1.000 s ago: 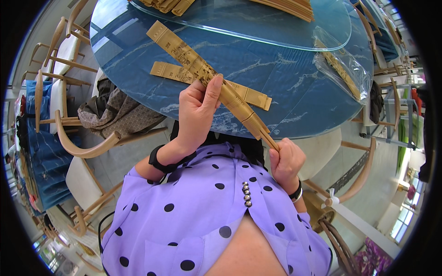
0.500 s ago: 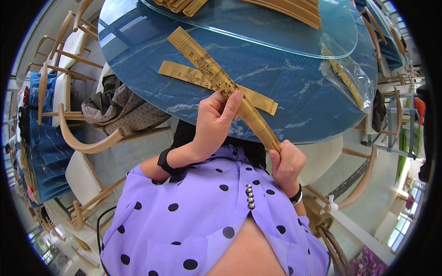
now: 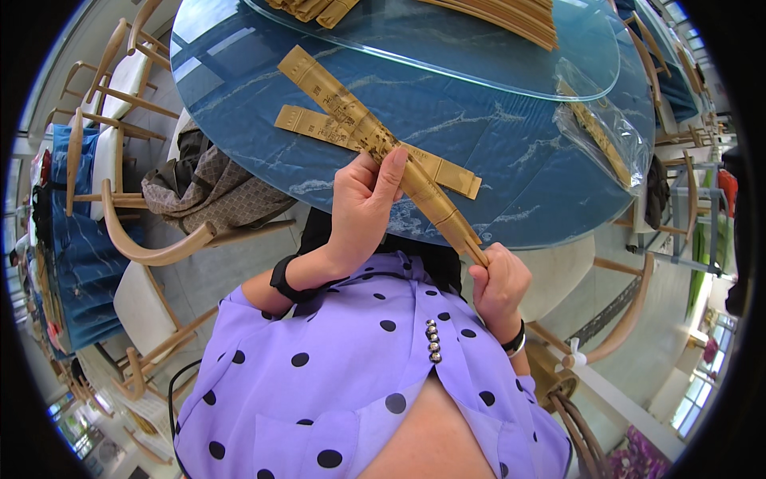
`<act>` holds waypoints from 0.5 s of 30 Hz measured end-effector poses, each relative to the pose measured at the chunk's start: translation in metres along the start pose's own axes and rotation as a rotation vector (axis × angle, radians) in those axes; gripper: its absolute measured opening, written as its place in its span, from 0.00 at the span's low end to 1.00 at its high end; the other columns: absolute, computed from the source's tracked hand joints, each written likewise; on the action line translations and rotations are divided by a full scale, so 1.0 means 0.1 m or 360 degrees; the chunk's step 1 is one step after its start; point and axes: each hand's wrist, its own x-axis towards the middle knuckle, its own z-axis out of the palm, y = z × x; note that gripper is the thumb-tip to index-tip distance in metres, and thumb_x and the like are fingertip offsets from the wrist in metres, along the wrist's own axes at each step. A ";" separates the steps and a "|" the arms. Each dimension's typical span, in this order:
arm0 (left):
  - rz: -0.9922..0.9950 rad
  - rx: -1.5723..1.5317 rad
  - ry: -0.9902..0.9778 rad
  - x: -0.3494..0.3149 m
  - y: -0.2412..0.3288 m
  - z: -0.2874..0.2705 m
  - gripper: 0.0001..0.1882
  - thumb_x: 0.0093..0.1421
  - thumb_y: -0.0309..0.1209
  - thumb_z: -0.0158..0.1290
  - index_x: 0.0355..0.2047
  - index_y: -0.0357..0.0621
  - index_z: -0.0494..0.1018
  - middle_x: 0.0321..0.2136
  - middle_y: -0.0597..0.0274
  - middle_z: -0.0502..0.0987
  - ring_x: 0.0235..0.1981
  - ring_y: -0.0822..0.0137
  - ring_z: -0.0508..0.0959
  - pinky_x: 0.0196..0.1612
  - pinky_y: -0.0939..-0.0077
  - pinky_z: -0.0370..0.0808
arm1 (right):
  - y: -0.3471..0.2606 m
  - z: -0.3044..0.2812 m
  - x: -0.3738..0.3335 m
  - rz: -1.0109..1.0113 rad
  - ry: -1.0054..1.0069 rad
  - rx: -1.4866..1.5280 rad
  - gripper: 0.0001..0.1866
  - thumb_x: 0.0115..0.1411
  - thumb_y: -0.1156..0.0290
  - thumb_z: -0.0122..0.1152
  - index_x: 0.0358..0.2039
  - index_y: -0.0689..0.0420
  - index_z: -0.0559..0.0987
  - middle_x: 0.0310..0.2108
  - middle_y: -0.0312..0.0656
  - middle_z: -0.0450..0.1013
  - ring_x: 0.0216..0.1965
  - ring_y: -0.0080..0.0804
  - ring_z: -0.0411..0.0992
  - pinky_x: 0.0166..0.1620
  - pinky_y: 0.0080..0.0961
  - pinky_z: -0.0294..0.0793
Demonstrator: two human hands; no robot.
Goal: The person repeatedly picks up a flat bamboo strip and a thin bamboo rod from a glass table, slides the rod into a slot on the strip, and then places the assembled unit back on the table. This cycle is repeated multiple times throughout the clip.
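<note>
A long gold-brown paper chopstick sleeve (image 3: 331,94) with dark printing slants above the near table edge. My left hand (image 3: 369,195) is closed round its middle, thumb lying on top. At the sleeve's lower right end, slim tan chopsticks (image 3: 476,254) stick out a little, and my right hand (image 3: 503,283) pinches their tip; the fingers partly hide it. Beneath, a second, flat paper sleeve (image 3: 455,176) lies on the blue table, crossing under the held one.
The round blue marbled table (image 3: 511,180) carries a raised glass disc (image 3: 447,60). On it lie stacked sleeves (image 3: 511,20) and another bundle (image 3: 319,9). A clear plastic bag (image 3: 614,152) holding a sleeve lies at right. A wooden chair (image 3: 159,251) with a patterned bag (image 3: 211,184) stands left.
My left hand and the sleeve have shifted slightly left, away from my right hand. More of the slim chopsticks shows between the sleeve's end and my right fingers.
</note>
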 end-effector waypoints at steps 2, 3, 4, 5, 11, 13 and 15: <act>-0.0005 0.0080 -0.0056 -0.01 -0.03 -0.05 0.19 0.73 0.41 0.51 0.31 0.39 0.76 0.21 0.72 0.71 0.23 0.84 0.63 0.25 0.86 0.59 | 0.00 0.02 0.01 -0.0005 0.0021 0.0019 0.22 0.70 0.54 0.55 0.27 0.59 0.70 0.22 0.43 0.66 0.19 0.43 0.67 0.22 0.35 0.66; -0.0007 0.0119 -0.0084 -0.02 -0.05 -0.06 0.19 0.74 0.41 0.50 0.31 0.38 0.76 0.22 0.72 0.72 0.23 0.84 0.63 0.25 0.86 0.59 | 0.00 0.03 0.02 -0.0008 0.0031 0.0029 0.22 0.70 0.54 0.55 0.27 0.59 0.70 0.22 0.43 0.66 0.19 0.43 0.67 0.22 0.35 0.66; 0.0003 0.0056 -0.0085 -0.02 -0.02 -0.05 0.19 0.74 0.41 0.49 0.32 0.38 0.77 0.23 0.71 0.74 0.24 0.84 0.63 0.26 0.87 0.60 | 0.00 0.03 0.02 -0.0003 0.0028 0.0041 0.22 0.71 0.55 0.55 0.26 0.59 0.70 0.22 0.43 0.66 0.19 0.43 0.67 0.22 0.35 0.66; 0.0014 -0.0008 -0.0086 -0.01 0.03 -0.03 0.19 0.74 0.41 0.48 0.34 0.38 0.77 0.25 0.71 0.75 0.24 0.84 0.63 0.27 0.87 0.61 | 0.00 0.02 0.02 0.0002 0.0025 0.0053 0.22 0.71 0.55 0.54 0.26 0.59 0.70 0.22 0.43 0.66 0.19 0.43 0.67 0.22 0.34 0.66; 0.0106 -0.0004 -0.0083 0.02 0.05 -0.04 0.21 0.76 0.42 0.45 0.37 0.37 0.79 0.28 0.70 0.78 0.25 0.84 0.63 0.28 0.89 0.62 | 0.00 0.02 -0.01 0.0020 0.0014 0.0082 0.22 0.71 0.55 0.54 0.26 0.59 0.69 0.21 0.44 0.66 0.19 0.44 0.67 0.22 0.35 0.66; 0.0123 0.0012 -0.0092 0.02 0.02 -0.05 0.21 0.76 0.41 0.45 0.38 0.37 0.78 0.26 0.71 0.76 0.22 0.84 0.60 0.25 0.88 0.58 | -0.01 0.02 -0.01 0.0031 0.0021 0.0101 0.21 0.71 0.56 0.54 0.26 0.59 0.69 0.21 0.44 0.66 0.19 0.44 0.67 0.22 0.35 0.66; 0.0147 0.0020 -0.0129 0.02 -0.03 -0.06 0.20 0.76 0.40 0.43 0.39 0.36 0.78 0.23 0.72 0.73 0.18 0.86 0.54 0.20 0.86 0.50 | -0.03 0.01 0.02 0.0054 0.0031 0.0123 0.21 0.71 0.56 0.55 0.26 0.59 0.69 0.21 0.44 0.66 0.19 0.44 0.67 0.22 0.35 0.66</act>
